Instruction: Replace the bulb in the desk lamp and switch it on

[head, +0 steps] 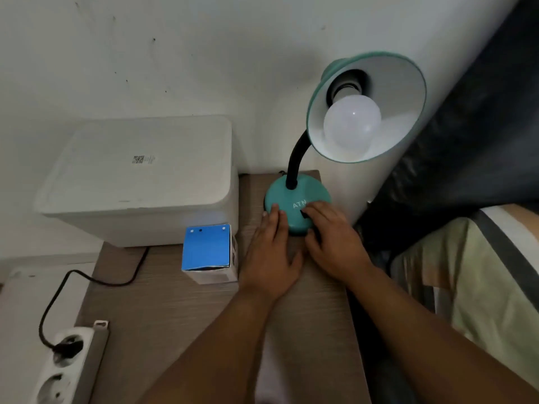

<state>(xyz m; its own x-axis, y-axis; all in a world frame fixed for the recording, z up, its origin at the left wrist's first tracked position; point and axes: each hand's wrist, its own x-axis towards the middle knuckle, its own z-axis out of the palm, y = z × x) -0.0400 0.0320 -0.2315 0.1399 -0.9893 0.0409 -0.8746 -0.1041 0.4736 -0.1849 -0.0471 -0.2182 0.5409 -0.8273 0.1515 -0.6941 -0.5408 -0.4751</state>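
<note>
Although a white globe bulb (352,123) already sits screwed into the socket inside the teal shade (402,83), it shows no clear glow, so the swap looks done and only the switching on seems left. The desk lamp stands at the back of the wooden tabletop (163,310), its round teal base (287,196) just beside a white box-shaped appliance (140,182). The left hand (269,255) lies flat, fingers straight, fingertips touching the base's front edge, steadying it. The right hand (332,243) rests on the base with fingers bent toward a dark switch (303,213); whether it is pressed I cannot tell. A blue-topped bulb carton (207,252) stands near the left hand, and a power strip (70,363) holds a black plug.
</note>
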